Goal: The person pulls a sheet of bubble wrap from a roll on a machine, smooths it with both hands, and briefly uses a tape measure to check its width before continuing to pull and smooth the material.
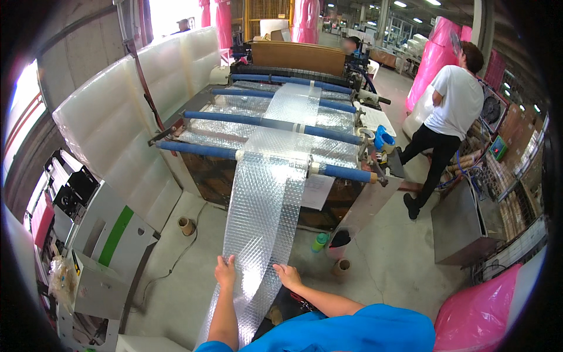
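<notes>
A long strip of clear bubble wrap (258,217) runs over the blue rollers (252,119) of a machine and hangs down toward me. My left hand (224,273) is closed on its left edge, thumb pointing up. On the opposite edge, my right hand (287,276) pinches the film with the thumb on top; its other fingers are mostly hidden underneath. Below my hands the strip continues past my left forearm to the lower edge of the view. A paper sheet (317,191) hangs on the machine's front, beside the strip.
Large wrapped white blocks (135,105) stand along the left. A grey-and-green machine (105,246) is at lower left. Cardboard cores (186,226), a green bottle (319,242) and a bin (338,243) stand on the floor. Another person (454,100) stands at right, near pink-wrapped rolls (431,64).
</notes>
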A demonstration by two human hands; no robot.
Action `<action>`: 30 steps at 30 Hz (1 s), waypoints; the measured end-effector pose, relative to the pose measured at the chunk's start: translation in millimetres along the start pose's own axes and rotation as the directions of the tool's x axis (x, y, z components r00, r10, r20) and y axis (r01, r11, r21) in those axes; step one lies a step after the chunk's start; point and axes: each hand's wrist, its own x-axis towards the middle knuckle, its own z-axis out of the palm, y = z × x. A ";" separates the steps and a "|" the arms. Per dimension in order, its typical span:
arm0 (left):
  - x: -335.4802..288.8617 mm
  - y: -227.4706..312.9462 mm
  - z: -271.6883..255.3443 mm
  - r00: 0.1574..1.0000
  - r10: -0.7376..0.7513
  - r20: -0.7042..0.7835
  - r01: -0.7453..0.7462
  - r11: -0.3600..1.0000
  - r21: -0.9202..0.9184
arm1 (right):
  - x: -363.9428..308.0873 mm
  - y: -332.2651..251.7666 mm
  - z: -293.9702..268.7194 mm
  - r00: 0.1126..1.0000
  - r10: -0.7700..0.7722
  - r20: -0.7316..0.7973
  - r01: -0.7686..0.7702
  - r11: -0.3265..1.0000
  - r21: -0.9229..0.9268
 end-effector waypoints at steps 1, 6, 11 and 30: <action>0.8 -1.5 3.8 1.000 0.004 0.002 -0.004 1.000 0.001 | 0.8 3.0 0.7 1.000 -0.006 -0.004 0.006 1.000 -0.018; 7.4 -11.1 21.3 0.999 0.038 0.011 -0.038 0.999 -0.024 | 9.2 13.0 4.4 0.999 -0.002 -0.037 -0.001 0.997 -0.083; 7.3 -18.7 37.2 0.997 0.060 0.042 -0.058 0.997 -0.054 | 9.6 36.2 16.0 0.999 0.036 -0.013 -0.037 0.995 -0.092; 130.2 133.9 31.6 0.995 0.079 0.065 -0.066 0.981 -0.183 | 152.3 -28.6 -77.9 0.998 0.051 -0.032 -0.025 0.828 0.560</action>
